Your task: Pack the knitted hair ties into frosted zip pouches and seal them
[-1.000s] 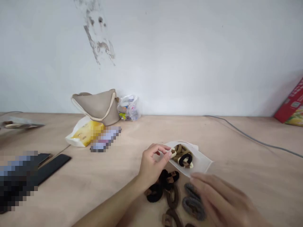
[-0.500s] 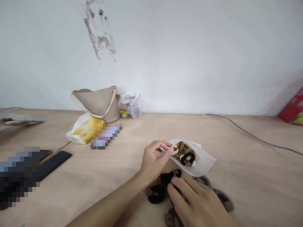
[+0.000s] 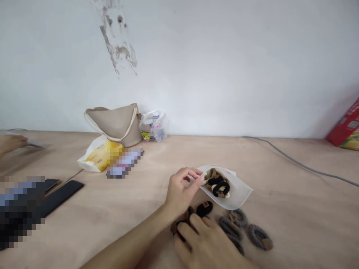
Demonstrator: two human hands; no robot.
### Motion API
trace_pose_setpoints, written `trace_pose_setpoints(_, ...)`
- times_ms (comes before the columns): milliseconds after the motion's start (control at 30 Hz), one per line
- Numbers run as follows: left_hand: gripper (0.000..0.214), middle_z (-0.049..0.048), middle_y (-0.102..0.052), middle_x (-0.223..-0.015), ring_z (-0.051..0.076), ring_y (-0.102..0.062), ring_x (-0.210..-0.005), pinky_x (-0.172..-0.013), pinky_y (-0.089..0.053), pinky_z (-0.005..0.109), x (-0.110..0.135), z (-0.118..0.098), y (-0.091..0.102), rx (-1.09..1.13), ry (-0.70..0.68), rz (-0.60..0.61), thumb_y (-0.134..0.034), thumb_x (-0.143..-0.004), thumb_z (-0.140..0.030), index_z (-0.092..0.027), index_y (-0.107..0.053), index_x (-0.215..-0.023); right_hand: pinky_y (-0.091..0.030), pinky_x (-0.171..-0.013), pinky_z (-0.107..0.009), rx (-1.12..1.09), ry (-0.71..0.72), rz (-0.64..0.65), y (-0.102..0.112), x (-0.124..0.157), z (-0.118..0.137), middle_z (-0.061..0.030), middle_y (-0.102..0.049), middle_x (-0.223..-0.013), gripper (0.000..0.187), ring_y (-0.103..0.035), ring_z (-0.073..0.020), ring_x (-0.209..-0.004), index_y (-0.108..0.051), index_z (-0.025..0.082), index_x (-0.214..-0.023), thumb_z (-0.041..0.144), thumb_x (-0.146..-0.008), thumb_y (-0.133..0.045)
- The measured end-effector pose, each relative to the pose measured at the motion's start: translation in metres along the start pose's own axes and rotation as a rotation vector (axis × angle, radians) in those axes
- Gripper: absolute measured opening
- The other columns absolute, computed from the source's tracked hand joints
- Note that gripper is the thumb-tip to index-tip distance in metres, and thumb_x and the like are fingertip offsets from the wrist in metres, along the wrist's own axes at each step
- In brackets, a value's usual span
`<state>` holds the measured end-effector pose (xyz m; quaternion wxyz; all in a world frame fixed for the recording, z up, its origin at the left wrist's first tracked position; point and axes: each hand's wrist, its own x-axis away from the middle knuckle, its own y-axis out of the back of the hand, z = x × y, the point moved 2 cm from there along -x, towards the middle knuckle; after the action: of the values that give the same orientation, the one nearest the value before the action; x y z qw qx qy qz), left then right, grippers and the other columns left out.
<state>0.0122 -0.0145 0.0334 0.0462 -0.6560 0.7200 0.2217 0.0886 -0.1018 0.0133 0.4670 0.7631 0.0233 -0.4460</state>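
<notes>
My left hand [image 3: 179,190] pinches the near edge of a translucent white pouch [image 3: 238,194], which holds a heap of brown, black and cream hair ties [image 3: 215,184]. My right hand [image 3: 200,243] is low over the loose hair ties on the wooden table, its fingers covering a dark one [image 3: 179,226]. A black hair tie [image 3: 204,209] lies just past those fingers. To the right sit several grey hair ties with brown tags [image 3: 246,229].
A beige bag [image 3: 112,125], a plastic bag [image 3: 153,127] and a yellow packet [image 3: 103,157] stand at the back. Another person's hand [image 3: 11,144] is at the far left, near a black strip [image 3: 63,196]. A grey cable [image 3: 297,160] and a red box [image 3: 346,127] are at the right.
My right hand has moved left off the grey hair ties, which now show fully. More black shows in the pouch. Another person's hand has come in at the far left.
</notes>
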Motion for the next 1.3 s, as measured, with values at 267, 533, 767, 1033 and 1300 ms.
trace_pose_setpoints(267,0.016,0.0043,-0.072,-0.084,0.019,-0.064,-0.082,-0.073,-0.043,0.029,0.0,-0.001,0.0,0.029,0.014,0.006,-0.063,-0.073,-0.022,-0.019,-0.054,-0.059,-0.041,-0.052,-0.025,-0.03,0.059,-0.148,0.021,0.002,-0.011,0.0046,-0.056,-0.057,0.021,-0.048,-0.0109,-0.049,-0.052,0.021,-0.071,0.002,-0.078,-0.044)
trace_pose_setpoints(533,0.017,0.0042,-0.072,-0.084,0.019,-0.063,-0.083,-0.071,-0.042,0.028,0.0,-0.003,-0.002,0.053,0.054,0.005,-0.064,-0.073,-0.023,-0.019,-0.055,-0.059,-0.05,-0.061,-0.027,0.063,-0.104,0.063,0.046,0.033,-0.048,-0.0075,-0.067,-0.091,0.028,-0.062,-0.0167,-0.072,-0.056,0.014,-0.099,0.008,-0.087,-0.032)
trace_pose_setpoints(767,0.017,0.0037,-0.072,-0.084,0.018,-0.064,-0.082,-0.072,-0.042,0.028,0.0,-0.003,-0.001,0.035,0.038,-0.002,-0.064,-0.073,-0.022,-0.019,-0.056,-0.059,-0.034,-0.035,-0.024,0.226,-0.123,0.36,0.002,0.027,-0.029,-0.0104,-0.065,-0.084,0.027,-0.058,-0.0144,-0.048,-0.053,0.01,-0.107,0.012,-0.081,-0.047)
trace_pose_setpoints(1033,0.017,0.0036,-0.072,-0.083,0.018,-0.064,-0.081,-0.069,-0.042,0.028,-0.001,-0.002,-0.001,0.03,0.035,-0.011,-0.064,-0.072,-0.021,-0.019,-0.055,-0.058,-0.04,-0.041,-0.022,0.13,-0.025,0.28,0.015,0.029,-0.025,-0.0031,-0.065,-0.075,0.016,-0.058,-0.012,-0.051,-0.055,0.014,-0.098,0.016,-0.084,-0.048)
trace_pose_setpoints(1300,0.018,0.0049,-0.072,-0.085,0.02,-0.065,-0.085,-0.071,-0.044,0.029,-0.001,0.003,-0.001,0.062,0.037,-0.011,-0.065,-0.072,-0.026,-0.018,-0.056,-0.059,-0.052,-0.079,-0.03,0.103,-0.176,0.044,0.048,0.039,-0.071,-0.0111,-0.063,-0.114,0.033,-0.06,-0.0196,-0.101,-0.054,0.014,-0.11,0.007,-0.086,-0.031)
